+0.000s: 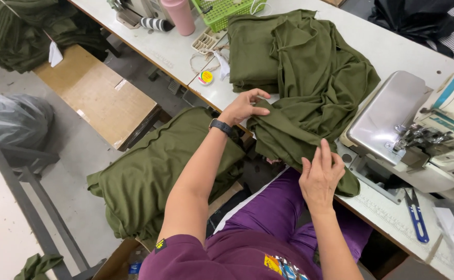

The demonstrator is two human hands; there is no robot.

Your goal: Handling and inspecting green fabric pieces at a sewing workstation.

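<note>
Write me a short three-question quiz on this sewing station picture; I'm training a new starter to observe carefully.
1. True or false: both hands touch the olive green fabric piece on the white sewing table.
2. Which lies nearest the grey overlock sewing machine? A) blue-handled thread snips B) pink cylindrical bottle C) green plastic basket
3. Fill in: the left hand wears a black ____ at the wrist.

Key:
1. True; the left hand pinches an edge, the right hand rests fingers on the fabric near the table's edge.
2. A
3. watch
</note>
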